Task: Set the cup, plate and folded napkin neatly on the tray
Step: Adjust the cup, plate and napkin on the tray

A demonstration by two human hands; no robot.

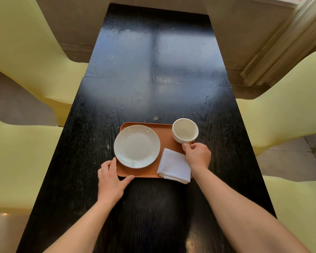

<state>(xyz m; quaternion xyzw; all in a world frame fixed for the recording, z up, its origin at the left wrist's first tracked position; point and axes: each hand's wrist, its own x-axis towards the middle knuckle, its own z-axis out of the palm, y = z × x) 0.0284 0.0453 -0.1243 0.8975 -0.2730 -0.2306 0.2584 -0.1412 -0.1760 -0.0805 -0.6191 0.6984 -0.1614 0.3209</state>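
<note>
The task appears close to finished. The orange tray (164, 137) lies on the dark wooden table (153, 70), near the person's edge, and all three items are at or on it. The white plate (136, 146) sits on the tray's left half, its left rim overhanging the tray's edge slightly. The folded white napkin (174, 166) lies at the near right corner, turned at an angle, with its near corner projecting past the tray's front edge. The white cup (185, 130) stands at the far right corner, empty and upright; whether its base is fully seated on the tray cannot be told from this view, and its body seems to reach past the tray's right edge. The right hand (197, 156) is closed on the cup's handle, thumb on top. The left hand (110, 179) is spread against the tray's near left corner, fingers along the side and thumb along the front edge, steadying rather than clasping it. In my judgement what is left is to settle the cup inward, let go, and perhaps square the napkin and plate. Surroundings: pale yellow chairs (26, 52) flank the table on both sides, well apart from the tray. The tabletop beyond the tray carries nothing, and nothing obstructs either hand.
</note>
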